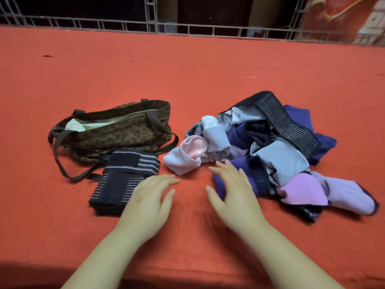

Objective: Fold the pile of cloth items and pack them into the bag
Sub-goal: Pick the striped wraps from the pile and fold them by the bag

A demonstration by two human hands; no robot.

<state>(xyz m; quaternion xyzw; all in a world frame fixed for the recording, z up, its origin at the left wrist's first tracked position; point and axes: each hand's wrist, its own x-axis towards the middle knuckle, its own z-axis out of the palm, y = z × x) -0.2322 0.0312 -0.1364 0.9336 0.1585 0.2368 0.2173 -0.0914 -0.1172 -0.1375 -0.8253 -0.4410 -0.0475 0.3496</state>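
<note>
A leopard-print bag [116, 132] with dark straps lies on its side at the left, its mouth showing a pale lining. In front of it sits a folded dark cloth with grey stripes [123, 180]. To the right is a loose pile of cloth items [268, 147] in purple, grey, pink and black stripes. My left hand [150, 201] hovers flat with straight fingers just right of the folded cloth, holding nothing. Over the near edge of the pile, my right hand [231, 192] is spread by a purple piece and grips nothing.
Everything lies on a wide red-orange cloth surface [187, 76]. A metal grille railing [187, 28] runs along the far edge, with a dark space and a red printed fabric [354, 15] behind it.
</note>
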